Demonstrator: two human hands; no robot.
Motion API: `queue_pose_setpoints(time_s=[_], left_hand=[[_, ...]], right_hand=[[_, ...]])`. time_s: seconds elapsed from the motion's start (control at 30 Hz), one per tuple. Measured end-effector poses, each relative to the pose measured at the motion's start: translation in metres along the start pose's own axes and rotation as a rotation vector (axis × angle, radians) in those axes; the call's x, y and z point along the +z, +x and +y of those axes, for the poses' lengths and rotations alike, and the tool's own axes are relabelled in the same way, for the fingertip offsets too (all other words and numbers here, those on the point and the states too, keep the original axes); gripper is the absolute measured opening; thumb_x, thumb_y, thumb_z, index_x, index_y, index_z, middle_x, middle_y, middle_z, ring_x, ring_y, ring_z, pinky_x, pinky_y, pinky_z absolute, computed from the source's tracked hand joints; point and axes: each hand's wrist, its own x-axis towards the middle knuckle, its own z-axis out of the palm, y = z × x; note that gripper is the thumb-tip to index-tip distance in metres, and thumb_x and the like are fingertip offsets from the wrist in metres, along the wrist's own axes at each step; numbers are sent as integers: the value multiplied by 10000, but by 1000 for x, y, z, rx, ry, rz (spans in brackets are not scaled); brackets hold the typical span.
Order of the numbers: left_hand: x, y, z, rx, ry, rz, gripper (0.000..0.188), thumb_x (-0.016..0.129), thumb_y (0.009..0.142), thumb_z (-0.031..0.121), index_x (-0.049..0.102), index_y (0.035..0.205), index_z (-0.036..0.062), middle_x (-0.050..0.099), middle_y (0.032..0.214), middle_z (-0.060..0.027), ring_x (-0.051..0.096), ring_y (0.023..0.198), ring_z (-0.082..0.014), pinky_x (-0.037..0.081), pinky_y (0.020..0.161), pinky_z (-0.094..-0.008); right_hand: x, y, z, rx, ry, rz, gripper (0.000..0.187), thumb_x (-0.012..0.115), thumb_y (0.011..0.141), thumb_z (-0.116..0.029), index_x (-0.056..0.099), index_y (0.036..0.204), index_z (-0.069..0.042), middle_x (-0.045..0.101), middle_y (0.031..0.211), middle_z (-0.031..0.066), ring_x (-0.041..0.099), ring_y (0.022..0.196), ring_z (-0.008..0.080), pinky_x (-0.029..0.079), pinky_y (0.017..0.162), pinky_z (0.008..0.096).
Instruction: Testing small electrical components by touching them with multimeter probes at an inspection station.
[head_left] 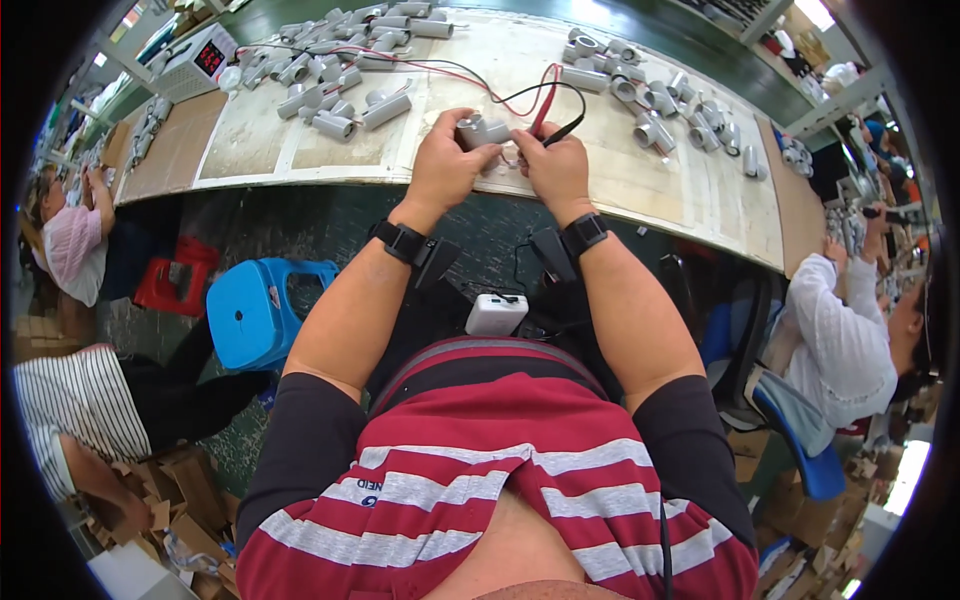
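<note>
Grey part: a short metal-looking cylinder (482, 130), held at the near edge of the bench (700, 200), at 12 o'clock from the person's chest.
Left hand: the left hand (443, 165) curls round the cylinder from 9 o'clock, fingers pressed on its body.
Right hand: the right hand (556, 168) pinches two probes (553, 118), one red and one black, against the part's 3 o'clock end; fingers pressed together on the shafts.
Handling: it looks rigid, smooth and fairly light, likely to roll if set down. Its round body seems the place to hold it, leaving the end free.
Leads: red and black wires (470, 72) run from the probes toward 11 o'clock to a meter (205, 60) with a red display; they cross the bench and could snag.
Left pile: more grey cylinders (335, 70) at 11 o'clock, well apart from the hands.
Right pile: another cluster (650, 100) at 1 o'clock, near the right hand.
Below: a blue stool (255, 310) at 8 o'clock, a white box (496, 314) under the bench.
Others: seated people at 9 and 3 o'clock, clear of the hands.
</note>
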Motion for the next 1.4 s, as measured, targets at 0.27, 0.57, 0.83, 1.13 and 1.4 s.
queue_pose_setpoints(time_s=[0.27, 0.57, 0.83, 1.13, 1.4], left_hand=[[-65, 50, 2, 17, 673, 166, 548, 785, 883, 276, 581, 1288, -32, 712, 1077, -221, 709, 995, -341, 576, 837, -434], [18, 73, 43, 545, 1106, -202, 190, 645, 887, 106, 645, 1033, -15, 657, 1092, -239, 648, 1049, -424, 545, 895, -503], [133, 73, 85, 912, 577, 363, 224, 604, 860, 79, 676, 1046, -21, 649, 1094, -216, 641, 1037, -403, 541, 925, -437], [138, 112, 7, 890, 871, -95, 316, 620, 873, 126, 668, 1171, 29, 649, 1253, -235, 586, 1231, -401, 480, 1017, -501], [148, 163, 28, 330, 998, -249, 274, 535, 926, 129, 717, 1119, 62, 644, 1211, -292, 677, 1118, -412, 587, 874, -514]], right_hand=[[-56, 8, 0, -99, -47, 182, 245, 776, 923, -233, 734, 875, 4, 684, 670, 66, 628, 558, 144, 483, 544, 300], [-104, 18, 27, -324, -477, 281, 237, 785, 907, -238, 733, 887, -7, 662, 674, 141, 613, 580, 233, 476, 591, 359], [-112, 20, 28, -178, -306, 253, 238, 779, 914, -231, 723, 886, -1, 646, 673, 134, 579, 589, 227, 458, 590, 354], [-114, 23, 23, -183, -271, 216, 229, 770, 923, -208, 699, 861, 1, 620, 669, 137, 502, 576, 217, 422, 582, 365], [-106, 20, 25, -283, -254, 192, 231, 752, 954, -190, 691, 842, 2, 595, 642, 54, 486, 606, 125, 409, 578, 338]])
